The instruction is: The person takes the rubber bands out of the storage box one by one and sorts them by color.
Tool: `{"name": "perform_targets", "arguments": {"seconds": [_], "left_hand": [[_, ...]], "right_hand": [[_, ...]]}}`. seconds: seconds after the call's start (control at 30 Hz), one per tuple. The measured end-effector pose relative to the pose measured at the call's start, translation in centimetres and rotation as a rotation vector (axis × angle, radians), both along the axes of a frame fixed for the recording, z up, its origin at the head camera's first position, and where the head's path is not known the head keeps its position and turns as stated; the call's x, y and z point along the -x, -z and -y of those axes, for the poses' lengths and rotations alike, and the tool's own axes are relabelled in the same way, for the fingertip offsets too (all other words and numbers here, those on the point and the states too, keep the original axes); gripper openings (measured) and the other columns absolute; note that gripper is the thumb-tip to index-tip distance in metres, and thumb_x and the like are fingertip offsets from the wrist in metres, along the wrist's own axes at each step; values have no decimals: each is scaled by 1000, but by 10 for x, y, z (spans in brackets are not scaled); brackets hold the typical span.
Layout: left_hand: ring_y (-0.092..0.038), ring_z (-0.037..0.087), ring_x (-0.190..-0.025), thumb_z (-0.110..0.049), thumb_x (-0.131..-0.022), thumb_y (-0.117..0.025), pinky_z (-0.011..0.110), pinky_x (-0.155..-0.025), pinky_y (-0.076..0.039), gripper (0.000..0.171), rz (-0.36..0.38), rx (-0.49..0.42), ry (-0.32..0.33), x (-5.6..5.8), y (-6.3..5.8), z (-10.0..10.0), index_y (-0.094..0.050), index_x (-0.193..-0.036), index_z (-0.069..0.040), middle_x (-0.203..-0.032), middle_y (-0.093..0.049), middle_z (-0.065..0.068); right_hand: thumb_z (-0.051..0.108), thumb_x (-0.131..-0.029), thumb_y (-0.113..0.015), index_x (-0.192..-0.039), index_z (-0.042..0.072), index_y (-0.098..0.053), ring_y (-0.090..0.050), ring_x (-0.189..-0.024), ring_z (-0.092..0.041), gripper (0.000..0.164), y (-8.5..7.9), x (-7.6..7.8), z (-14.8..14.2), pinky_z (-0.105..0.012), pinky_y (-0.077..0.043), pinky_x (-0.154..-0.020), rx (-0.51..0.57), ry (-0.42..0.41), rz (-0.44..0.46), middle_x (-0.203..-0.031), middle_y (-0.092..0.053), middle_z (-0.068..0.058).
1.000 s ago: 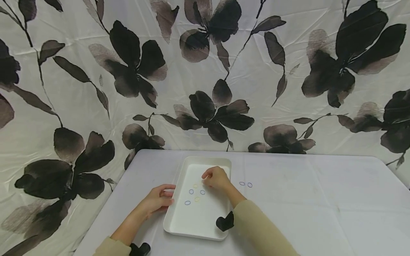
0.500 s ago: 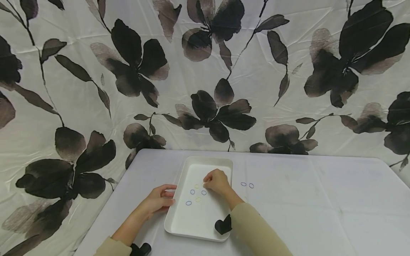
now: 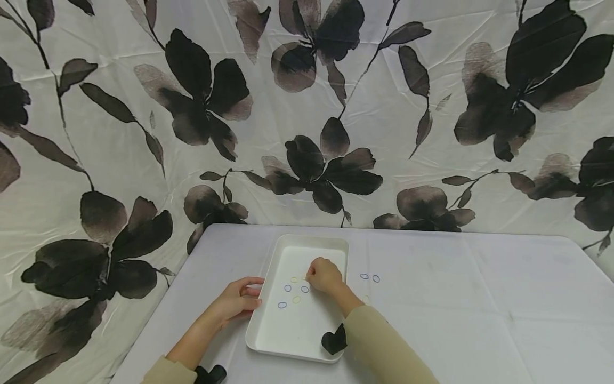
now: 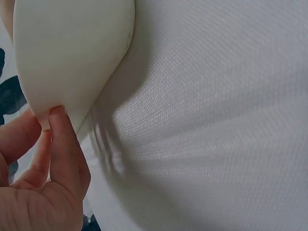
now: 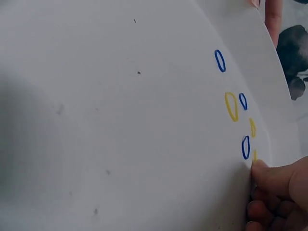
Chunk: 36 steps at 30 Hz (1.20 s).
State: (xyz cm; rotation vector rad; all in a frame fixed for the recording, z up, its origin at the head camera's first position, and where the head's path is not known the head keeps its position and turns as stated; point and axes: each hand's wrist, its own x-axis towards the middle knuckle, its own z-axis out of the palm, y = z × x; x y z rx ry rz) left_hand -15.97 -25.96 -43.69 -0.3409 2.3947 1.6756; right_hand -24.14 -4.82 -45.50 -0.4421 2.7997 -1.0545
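A white tray (image 3: 288, 330) lies on the table. My left hand (image 3: 235, 301) grips its left rim between thumb and fingers, also seen close up in the left wrist view. My right hand (image 3: 326, 276) is low over the tray's far part, fingers curled. Its thumb and fingertips pinch a thin yellow ring (image 5: 255, 155), mostly hidden behind the thumb in the right wrist view. Three blue rings (image 5: 220, 61) and two other yellow rings (image 5: 231, 106) lie loosely grouped on the tray floor beside that hand.
Two blue rings (image 3: 370, 277) lie on the white-covered table (image 3: 455, 309) right of the tray. A faint yellow ring (image 3: 366, 299) shows near the right forearm. A black wrist strap (image 3: 334, 340) hangs over the tray's near right corner. A floral cloth (image 3: 307, 106) covers the wall behind.
My right hand has moved slightly down and right over the tray, and its fingers have come lower with the yellow ring. The left hand keeps its hold on the rim.
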Motion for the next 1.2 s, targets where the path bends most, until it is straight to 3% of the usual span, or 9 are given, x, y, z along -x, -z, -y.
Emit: {"name": "perform_targets", "arguments": {"seconds": [0.17,0.37,0.63,1.0,1.2], "left_hand": [[-62,21,-81,8,-78,-65,36,-66,-53,52,5,-3,1,1,0,0,-50,-127,1,-101,-60,15],[-62,22,-81,8,-78,-65,34,-66,-54,51,17,2,-9,2,1,2,-51,-127,0,-101,-60,14],[-62,22,-78,11,-77,-65,36,-64,-54,51,10,-3,-11,1,1,1,-51,-125,2,-99,-60,15],[-62,22,-78,10,-77,-66,35,-65,-53,52,16,2,-14,3,3,1,-51,-125,2,-99,-60,15],[-62,21,-77,11,-77,-65,35,-65,-54,50,26,6,-29,2,1,-1,-52,-124,1,-98,-61,14]], "right_hand": [[3,-82,-62,-62,8,-53,-42,-55,-12,22,-6,0,-5,-22,-32,-48,-21,-58,29,-61,-47,1],[-6,-75,-57,-62,3,-56,-43,-54,-12,15,-15,2,-15,-21,-33,-49,148,-97,65,-59,-48,0],[-6,-77,-62,-67,0,-60,-46,-52,-11,12,-22,7,-29,-21,-38,-52,279,-117,161,-53,-51,0],[-3,-79,-69,-78,-6,-66,-58,-58,-11,5,-31,7,-49,-26,-51,-59,401,-170,220,-64,-63,-5],[-5,-78,-69,-83,-10,-66,-63,-60,-14,8,-34,6,-61,-30,-54,-62,490,-157,265,-66,-64,-6]]}}
